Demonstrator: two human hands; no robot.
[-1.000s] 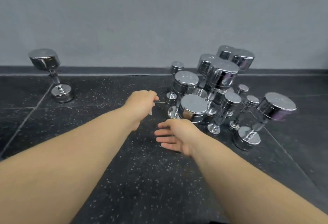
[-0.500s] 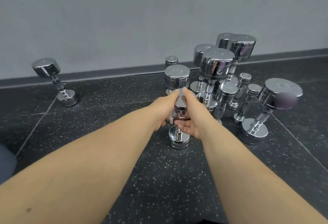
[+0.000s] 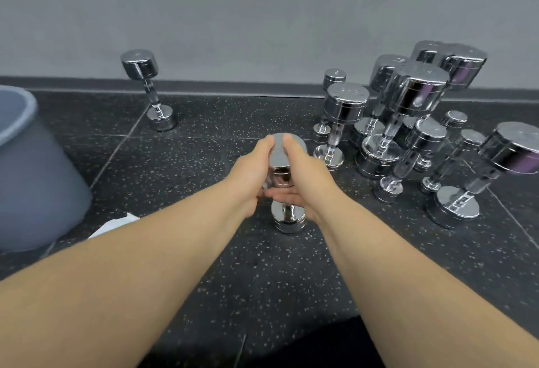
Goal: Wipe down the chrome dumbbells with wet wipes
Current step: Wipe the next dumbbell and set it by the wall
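Your left hand (image 3: 250, 176) and right hand (image 3: 304, 176) both curl their fingers round the top head of an upright chrome dumbbell (image 3: 288, 219) standing mid-scene on the speckled floor (image 3: 262, 280), left of the dumbbell cluster (image 3: 408, 99), grey bin (image 3: 32, 169) at left.

Chrome dumbbells (image 3: 345, 102); black speckled floor (image 3: 204, 140); grey bin (image 3: 35, 181).

Forearms outstretched, left hand (image 3: 250, 173) and right hand (image 3: 307, 176) in thumbs-up grip round one dumbbell (image 3: 289, 219).
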